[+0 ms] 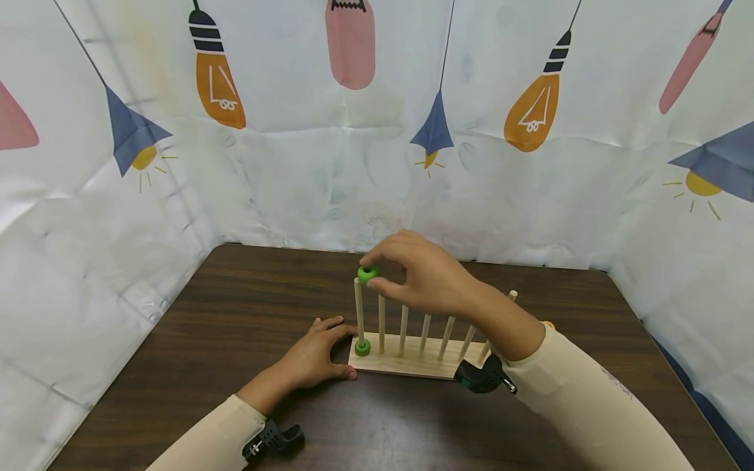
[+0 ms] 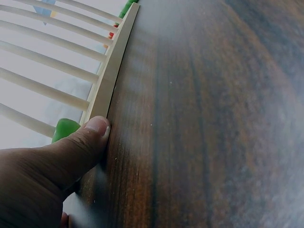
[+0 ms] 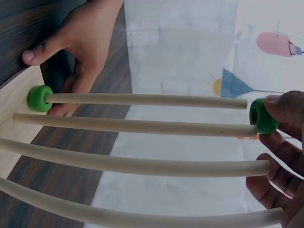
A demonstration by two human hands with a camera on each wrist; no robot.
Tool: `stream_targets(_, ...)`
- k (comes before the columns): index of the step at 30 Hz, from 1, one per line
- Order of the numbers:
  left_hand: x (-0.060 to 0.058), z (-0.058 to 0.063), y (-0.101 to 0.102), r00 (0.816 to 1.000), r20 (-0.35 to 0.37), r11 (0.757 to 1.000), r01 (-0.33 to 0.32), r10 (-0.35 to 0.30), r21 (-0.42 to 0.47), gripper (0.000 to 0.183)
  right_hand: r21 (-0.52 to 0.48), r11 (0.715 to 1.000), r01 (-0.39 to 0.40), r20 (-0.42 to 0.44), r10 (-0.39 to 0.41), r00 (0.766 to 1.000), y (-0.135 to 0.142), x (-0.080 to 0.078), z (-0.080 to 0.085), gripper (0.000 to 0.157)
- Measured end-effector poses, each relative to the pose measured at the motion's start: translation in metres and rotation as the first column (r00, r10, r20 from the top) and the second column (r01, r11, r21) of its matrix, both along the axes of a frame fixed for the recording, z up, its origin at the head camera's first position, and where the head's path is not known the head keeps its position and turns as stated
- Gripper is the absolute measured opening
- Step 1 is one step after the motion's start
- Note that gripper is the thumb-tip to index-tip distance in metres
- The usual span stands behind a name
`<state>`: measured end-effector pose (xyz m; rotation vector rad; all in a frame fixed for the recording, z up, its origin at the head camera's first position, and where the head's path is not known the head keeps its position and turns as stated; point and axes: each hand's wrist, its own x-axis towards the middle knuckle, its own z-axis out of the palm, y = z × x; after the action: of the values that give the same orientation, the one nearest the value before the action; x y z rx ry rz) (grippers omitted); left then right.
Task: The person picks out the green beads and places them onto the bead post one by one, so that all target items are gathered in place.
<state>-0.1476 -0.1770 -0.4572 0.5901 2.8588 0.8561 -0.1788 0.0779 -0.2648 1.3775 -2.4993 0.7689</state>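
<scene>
Green bead [image 1: 364, 278] pinched in my right hand [image 1: 425, 275], just by the tip of the rack [image 1: 412, 364]'s left-end peg [image 1: 359, 314]; my left hand [image 1: 316, 354] grips that end. Lining up, I reckon: centre it, then lower.

We find a pale wooden base [image 1: 406, 365] lying flat, bearing a row of plain round pegs [image 1: 381, 324]; the left hand [image 1: 318, 353] grips its left end. We note one green bead [image 1: 362, 348] threaded on the leftmost peg, seated at its foot. We record a second green bead [image 3: 266, 121], rounded and bored through, pinched in the right hand [image 1: 421, 275] just off that peg's tip, its hole facing down
</scene>
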Motion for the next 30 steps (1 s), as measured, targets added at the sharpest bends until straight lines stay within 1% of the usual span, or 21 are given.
stream_targets(10,-0.001,0.001,0.0,1.0,-0.005,1.0,0.006,-0.006,0.0,0.071,-0.001,1.0,-0.016,0.016,0.016,1.0,-0.011,-0.002,-0.002,0.025)
stream_targets(17,-0.002,0.0,0.001,1.0,-0.003,1.0,0.005,-0.005,-0.004,0.073,0.052,0.999,0.003,0.025,-0.004,1.0,-0.014,-0.001,-0.003,0.025)
stream_targets(22,-0.002,-0.001,0.001,1.0,-0.006,1.0,0.003,-0.003,-0.005,0.075,0.077,0.995,0.059,0.05,-0.063,0.997,0.0,0.002,-0.003,0.027)
stream_targets(25,-0.002,0.0,0.001,1.0,-0.007,1.0,0.003,-0.003,-0.005,0.074,0.058,0.993,0.1,0.053,-0.103,0.993,0.014,0.002,-0.003,0.027)
stream_targets(30,-0.001,-0.001,0.001,1.0,-0.008,1.0,0.002,-0.002,-0.02,0.074,0.029,0.989,0.148,0.059,-0.149,0.987,0.041,0.004,-0.001,0.026)
